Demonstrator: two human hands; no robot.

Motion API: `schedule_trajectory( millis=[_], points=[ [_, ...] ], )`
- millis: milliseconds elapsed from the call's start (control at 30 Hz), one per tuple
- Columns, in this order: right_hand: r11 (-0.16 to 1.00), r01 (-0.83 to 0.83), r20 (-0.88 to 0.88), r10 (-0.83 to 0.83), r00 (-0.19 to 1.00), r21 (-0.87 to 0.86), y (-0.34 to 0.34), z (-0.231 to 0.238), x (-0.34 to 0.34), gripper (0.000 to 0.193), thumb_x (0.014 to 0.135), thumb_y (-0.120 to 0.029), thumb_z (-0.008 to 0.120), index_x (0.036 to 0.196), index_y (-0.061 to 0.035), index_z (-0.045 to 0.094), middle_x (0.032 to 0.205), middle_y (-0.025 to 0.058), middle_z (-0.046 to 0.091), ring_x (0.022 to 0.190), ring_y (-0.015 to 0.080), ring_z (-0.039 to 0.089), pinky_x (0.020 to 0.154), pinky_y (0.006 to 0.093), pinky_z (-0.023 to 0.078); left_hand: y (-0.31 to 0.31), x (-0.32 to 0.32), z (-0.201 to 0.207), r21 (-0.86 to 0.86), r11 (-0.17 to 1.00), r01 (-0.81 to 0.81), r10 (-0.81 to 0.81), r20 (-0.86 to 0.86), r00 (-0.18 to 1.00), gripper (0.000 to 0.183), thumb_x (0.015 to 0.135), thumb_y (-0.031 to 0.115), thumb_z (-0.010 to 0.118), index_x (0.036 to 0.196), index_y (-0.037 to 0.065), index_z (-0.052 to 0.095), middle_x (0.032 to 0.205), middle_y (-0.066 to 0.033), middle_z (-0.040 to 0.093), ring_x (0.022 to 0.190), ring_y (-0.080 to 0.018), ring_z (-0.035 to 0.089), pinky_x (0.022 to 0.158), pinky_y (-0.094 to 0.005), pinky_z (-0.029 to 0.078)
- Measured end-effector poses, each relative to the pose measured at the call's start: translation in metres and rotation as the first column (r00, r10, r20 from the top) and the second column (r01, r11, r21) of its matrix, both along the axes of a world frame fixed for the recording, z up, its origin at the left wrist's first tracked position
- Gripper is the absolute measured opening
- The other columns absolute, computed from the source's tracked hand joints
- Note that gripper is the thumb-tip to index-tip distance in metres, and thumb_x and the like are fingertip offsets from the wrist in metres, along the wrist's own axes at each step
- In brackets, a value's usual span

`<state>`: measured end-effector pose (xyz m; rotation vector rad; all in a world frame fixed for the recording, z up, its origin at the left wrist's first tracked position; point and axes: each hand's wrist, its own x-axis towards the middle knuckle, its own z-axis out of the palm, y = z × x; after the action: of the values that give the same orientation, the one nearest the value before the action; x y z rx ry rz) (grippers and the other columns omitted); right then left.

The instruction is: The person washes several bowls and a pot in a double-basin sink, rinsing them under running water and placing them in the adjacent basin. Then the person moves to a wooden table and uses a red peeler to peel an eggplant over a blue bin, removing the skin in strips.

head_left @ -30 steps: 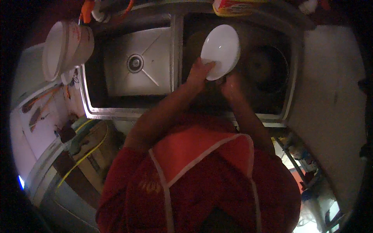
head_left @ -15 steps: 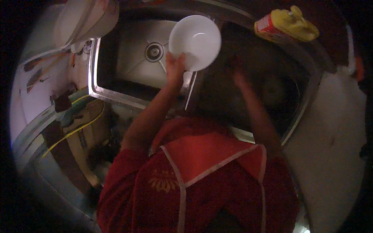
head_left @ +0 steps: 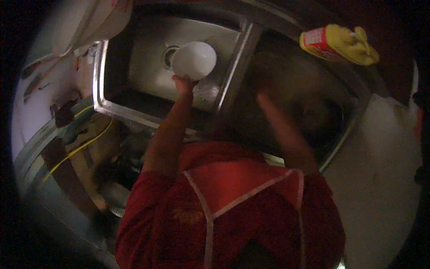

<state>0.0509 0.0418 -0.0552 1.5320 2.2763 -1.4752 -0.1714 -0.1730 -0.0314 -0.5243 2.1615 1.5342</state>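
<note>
Head view looks down on a double stainless steel sink (head_left: 105, 105) set in a pale counter (head_left: 380, 179); the left hand (head_left: 182, 83) holds a white bowl (head_left: 194, 60) by its lower rim, fingers closed on the edge, with the bowl tilted so that its hollow faces the camera; the bowl hangs over the left basin (head_left: 143, 54), just beside the round drain (head_left: 168, 55) and partly covering it; below the bowl, against the divider (head_left: 237, 62) between the two basins, a patch of pale foam or water (head_left: 205, 93) shows on the steel. The right hand (head_left: 264, 96) reaches into the darker right basin (head_left: 313, 112); it is blurred and dim, and I cannot tell whether its fingers are spread or closed, nor whether they touch anything. A yellow and red bottle (head_left: 338, 42) lies on its side on the rim behind the right basin, well apart from both hands; white dishes (head_left: 96, 22) are stacked at the far left corner of the sink; a yellow cord (head_left: 78, 148) runs across the clutter below the counter on the left; the person wears a red shirt with a red apron (head_left: 233, 197) edged in white straps.
</note>
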Motion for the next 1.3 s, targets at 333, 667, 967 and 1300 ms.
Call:
schedule_trajectory(
  millis=[333,667,967,1300],
  points=[
    [0.991,0.133,-0.109,-0.13,0.986,0.02,-0.03,0.041,0.085,0.048,0.09,-0.029,0.048,0.132,-0.0052,0.051,0.121,0.0205,0.059,0.109,0.033,0.056,0.094,0.0443,0.043,-0.002,-0.015,0.05,0.008,0.981,0.194,-0.194,-0.017,0.981,0.055,0.085,0.001,0.061,0.135,0.008,0.037,0.117,-0.0143,0.057,0.098,-0.0243,0.06,0.081,-0.0363,0.052],
    [0.988,0.133,-0.262,-0.109,0.959,0.076,-0.004,0.09,0.105,0.044,0.088,-0.023,0.061,0.128,-0.0055,0.054,0.115,0.0159,0.064,0.093,0.0265,0.062,0.083,0.0389,0.05,0.064,0.152,0.137,0.676,0.492,0.549,-0.749,0.008,0.662,0.067,0.089,0.02,0.067,0.145,0.007,0.032,0.133,-0.0118,0.049,0.118,-0.0248,0.053,0.101,-0.0389,0.043],
    [0.913,-0.329,-0.311,0.395,0.865,0.242,-0.06,0.164,0.099,0.044,0.082,-0.01,0.061,0.125,-0.0054,0.057,0.122,0.0155,0.061,0.105,0.0335,0.061,0.088,0.0392,0.048,0.078,0.149,0.06,0.54,0.344,0.769,-0.87,-0.126,0.477,0.072,0.08,0.029,0.071,0.142,0.015,0.037,0.131,-0.0121,0.05,0.119,-0.0318,0.05,0.1,-0.0474,0.043],
    [0.958,-0.285,0.243,0.274,0.93,0.01,0.004,0.099,0.105,0.038,0.083,-0.014,0.058,0.119,-0.0053,0.06,0.121,0.0218,0.057,0.108,0.0356,0.058,0.09,0.0461,0.047,0.084,0.153,0.061,0.407,0.798,0.445,-0.599,0.454,0.66,0.063,0.089,0.049,0.057,0.141,0.018,0.04,0.132,-0.0098,0.051,0.115,-0.0289,0.052,0.093,-0.0447,0.046]
  ],
)
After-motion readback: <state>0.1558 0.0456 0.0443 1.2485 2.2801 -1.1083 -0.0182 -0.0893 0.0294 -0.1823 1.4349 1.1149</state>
